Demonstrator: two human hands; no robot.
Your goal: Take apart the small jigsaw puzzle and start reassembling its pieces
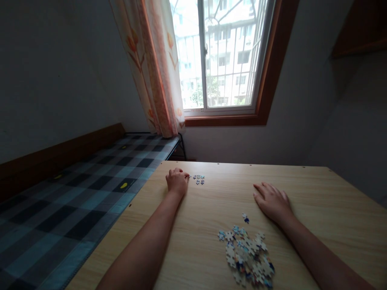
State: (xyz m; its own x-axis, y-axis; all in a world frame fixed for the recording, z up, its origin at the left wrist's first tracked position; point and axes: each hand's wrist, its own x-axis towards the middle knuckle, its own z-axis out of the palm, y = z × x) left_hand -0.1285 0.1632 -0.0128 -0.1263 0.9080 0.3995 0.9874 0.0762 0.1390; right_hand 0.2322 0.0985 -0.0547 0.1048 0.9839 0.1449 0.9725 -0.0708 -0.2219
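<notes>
My left hand [177,181] is at the far left part of the table, its thumb and forefinger pinched on a small jigsaw puzzle piece [190,176]. Just right of those fingertips lie several puzzle pieces in two short rows [199,179]. On the right side, my right hand [271,201] rests palm down on the wood with its fingers stretched out, holding nothing. Between my forearms, nearer to me, is a loose pile of puzzle pieces [249,255], many showing pale backs. Two pieces [245,218] lie a little beyond the pile.
The light wooden table [211,209] has small dark holes along its edge. To the left stands a bed with a checked cover [99,193]. Behind the table are an orange-patterned curtain [160,72] and a barred window [229,60].
</notes>
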